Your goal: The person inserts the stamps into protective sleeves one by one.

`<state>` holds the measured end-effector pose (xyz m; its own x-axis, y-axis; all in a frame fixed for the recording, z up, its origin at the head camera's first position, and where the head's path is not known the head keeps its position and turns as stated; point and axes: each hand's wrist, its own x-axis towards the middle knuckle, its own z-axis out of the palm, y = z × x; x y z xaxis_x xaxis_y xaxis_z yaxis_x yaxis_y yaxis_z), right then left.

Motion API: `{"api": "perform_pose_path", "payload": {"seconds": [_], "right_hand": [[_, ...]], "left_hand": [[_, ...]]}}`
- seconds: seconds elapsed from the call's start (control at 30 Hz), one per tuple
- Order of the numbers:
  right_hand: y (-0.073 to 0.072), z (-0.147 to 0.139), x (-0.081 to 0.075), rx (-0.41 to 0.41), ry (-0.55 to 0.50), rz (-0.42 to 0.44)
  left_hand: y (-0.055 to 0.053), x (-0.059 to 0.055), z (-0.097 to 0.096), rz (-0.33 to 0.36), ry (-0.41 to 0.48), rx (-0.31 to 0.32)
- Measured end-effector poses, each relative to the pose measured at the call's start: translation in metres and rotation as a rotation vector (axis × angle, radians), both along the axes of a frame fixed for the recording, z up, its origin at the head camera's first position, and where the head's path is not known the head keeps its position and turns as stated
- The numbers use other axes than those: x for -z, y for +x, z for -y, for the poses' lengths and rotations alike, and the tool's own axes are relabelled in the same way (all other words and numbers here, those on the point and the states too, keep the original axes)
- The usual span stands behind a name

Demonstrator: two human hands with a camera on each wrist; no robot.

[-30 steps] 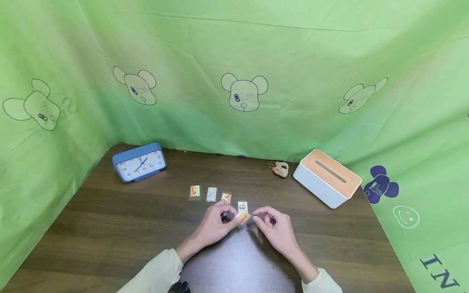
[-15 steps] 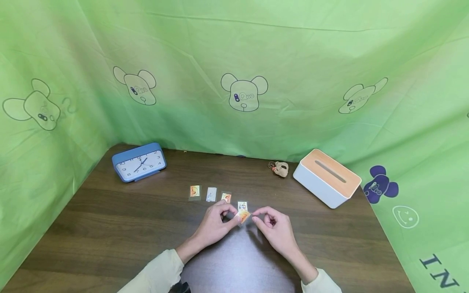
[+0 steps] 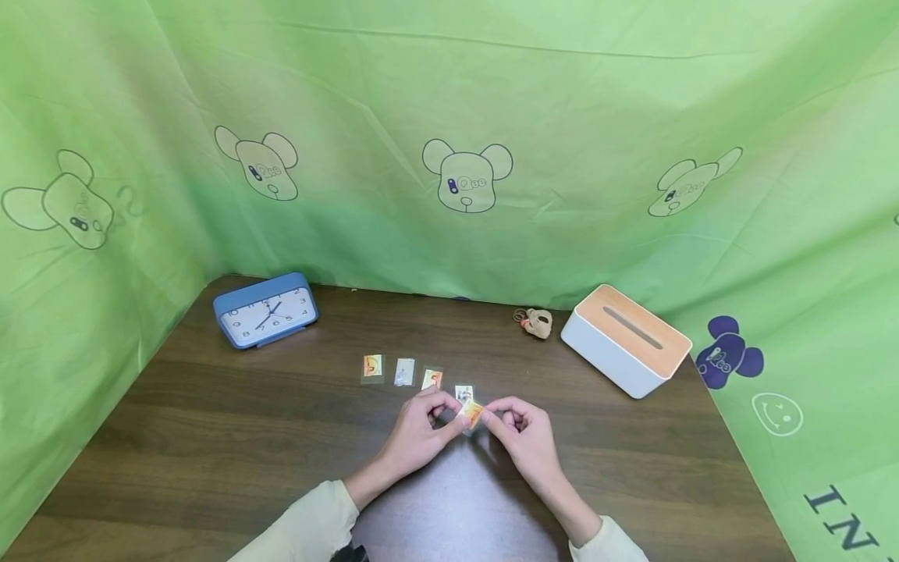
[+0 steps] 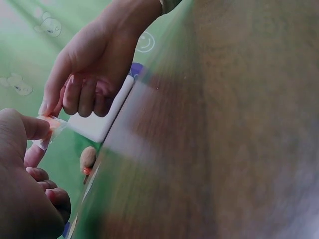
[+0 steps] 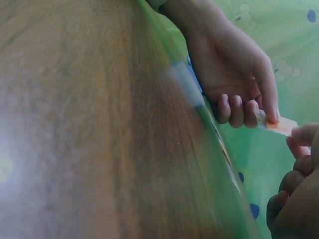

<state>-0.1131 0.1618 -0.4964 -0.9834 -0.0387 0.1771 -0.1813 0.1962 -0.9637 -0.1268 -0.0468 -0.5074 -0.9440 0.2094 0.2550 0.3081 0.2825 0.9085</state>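
Note:
Between my two hands is a small orange-and-yellow stamp (image 3: pixel 471 412) in a clear sleeve, held above the table. My left hand (image 3: pixel 414 431) pinches its left side between thumb and forefinger. The opposite side is pinched by my right hand (image 3: pixel 528 445), whose other fingers curl in. Both wrist views show the sleeve (image 5: pixel 283 126) stretched between the two pairs of fingertips. Behind the hands, sleeved stamps lie in a slanting row: an orange one (image 3: pixel 373 365), a pale one (image 3: pixel 404 372), another orange one (image 3: pixel 432 378) and a white one with a figure (image 3: pixel 463 393), partly covered by the held stamp.
A blue alarm clock (image 3: pixel 267 311) stands at the back left of the brown wooden table (image 3: pixel 211 437). At the back right are a small tan plush keyring (image 3: pixel 538 323) and a white tissue box (image 3: pixel 625 343) with a wooden lid. Green printed cloth (image 3: pixel 351 156) hangs around the table.
The held stamp has shifted slightly right and turned a little. My left hand moved right with it, and my right thumb and forefinger have come together on its right edge.

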Motion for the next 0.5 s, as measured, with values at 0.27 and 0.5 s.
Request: {"api": "perform_pose_path", "payload": {"seconds": [0.27,0.5], "right_hand": [[-0.0014,0.0001,-0.0007,0.003,-0.005,-0.012],[-0.0063,-0.0066,-0.0010,0.011,-0.011,-0.036]], "left_hand": [[0.0014,-0.0003,0.0005,0.011,-0.012,0.007],[0.0028,0.0093,0.0089,-0.065,0.013,0.012]]}}
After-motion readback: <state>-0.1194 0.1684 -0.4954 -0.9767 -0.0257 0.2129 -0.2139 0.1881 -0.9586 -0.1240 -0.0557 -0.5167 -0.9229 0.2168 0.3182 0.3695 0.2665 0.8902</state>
